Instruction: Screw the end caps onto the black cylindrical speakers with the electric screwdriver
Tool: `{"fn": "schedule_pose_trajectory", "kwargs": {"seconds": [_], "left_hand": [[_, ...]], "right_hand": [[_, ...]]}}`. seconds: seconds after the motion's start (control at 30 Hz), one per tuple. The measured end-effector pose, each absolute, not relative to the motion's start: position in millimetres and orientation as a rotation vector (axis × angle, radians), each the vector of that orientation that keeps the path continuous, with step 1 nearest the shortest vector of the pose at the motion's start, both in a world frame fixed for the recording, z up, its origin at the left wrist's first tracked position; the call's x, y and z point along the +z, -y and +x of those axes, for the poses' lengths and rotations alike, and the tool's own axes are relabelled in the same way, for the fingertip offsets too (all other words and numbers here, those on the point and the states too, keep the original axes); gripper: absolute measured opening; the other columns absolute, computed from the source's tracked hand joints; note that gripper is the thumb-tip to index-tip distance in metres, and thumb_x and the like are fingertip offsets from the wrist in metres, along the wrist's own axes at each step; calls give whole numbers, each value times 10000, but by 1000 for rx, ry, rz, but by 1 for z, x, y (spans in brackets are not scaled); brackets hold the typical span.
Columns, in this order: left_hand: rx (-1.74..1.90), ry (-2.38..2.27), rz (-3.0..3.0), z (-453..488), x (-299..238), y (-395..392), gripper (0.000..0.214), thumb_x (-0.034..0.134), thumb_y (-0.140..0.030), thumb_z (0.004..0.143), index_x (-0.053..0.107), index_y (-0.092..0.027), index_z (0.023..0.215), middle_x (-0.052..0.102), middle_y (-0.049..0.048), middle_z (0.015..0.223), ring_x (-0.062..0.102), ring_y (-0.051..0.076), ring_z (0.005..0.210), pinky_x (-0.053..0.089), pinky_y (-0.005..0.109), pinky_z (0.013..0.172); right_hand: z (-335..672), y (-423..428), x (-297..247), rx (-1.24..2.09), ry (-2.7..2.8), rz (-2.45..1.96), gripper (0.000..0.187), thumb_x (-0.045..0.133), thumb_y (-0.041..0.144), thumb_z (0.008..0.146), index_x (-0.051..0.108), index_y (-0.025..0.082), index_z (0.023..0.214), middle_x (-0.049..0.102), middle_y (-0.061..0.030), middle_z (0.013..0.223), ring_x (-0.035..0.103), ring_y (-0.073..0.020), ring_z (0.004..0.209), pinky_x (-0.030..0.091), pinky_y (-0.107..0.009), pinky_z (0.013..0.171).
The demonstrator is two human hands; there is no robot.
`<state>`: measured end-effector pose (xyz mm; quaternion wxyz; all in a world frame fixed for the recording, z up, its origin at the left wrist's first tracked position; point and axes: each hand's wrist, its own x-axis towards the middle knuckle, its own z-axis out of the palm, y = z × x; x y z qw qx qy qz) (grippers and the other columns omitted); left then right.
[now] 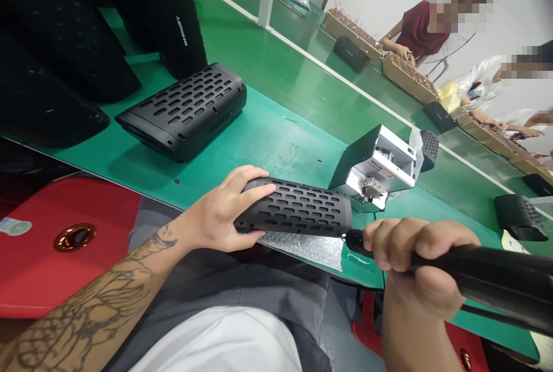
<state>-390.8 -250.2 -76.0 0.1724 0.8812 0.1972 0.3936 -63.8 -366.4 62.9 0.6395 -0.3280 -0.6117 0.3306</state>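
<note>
My left hand is wrapped round the left end of a black perforated speaker housing lying on its side at the near edge of the green bench. My right hand grips a black electric screwdriver; its tip meets the housing's right end. A strip of silvery foil lies under the housing.
A second black perforated housing lies further back left. A grey screw feeder box stands just behind the held housing. Black seats sit at top left, a red stool at lower left. Other people work along the belt at upper right with cardboard trays.
</note>
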Motion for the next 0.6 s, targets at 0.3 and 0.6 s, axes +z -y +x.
{"fn": "schedule_pose_trajectory", "kwargs": {"seconds": [0.3,0.6], "left_hand": [[1116,-579,2469,-390,-76,252,1058,988,-240,884,516,-336,1826,614,238,1731,653,501,1600,623,742,1319],[1177,-619,2451,-381,-86,267,987,905,-274,958,469,-266,1843,586,277,1748,635,509,1614,574,779,1356]], "right_hand": [[-51,373,74,740,1331,-830,207,949,361,1046,777,246,1045,671,75,675,613,-139,474,662,-352,596],[10,291,64,156,1145,-957,392,995,485,997,700,235,930,657,69,648,607,-142,502,630,-340,570]]}}
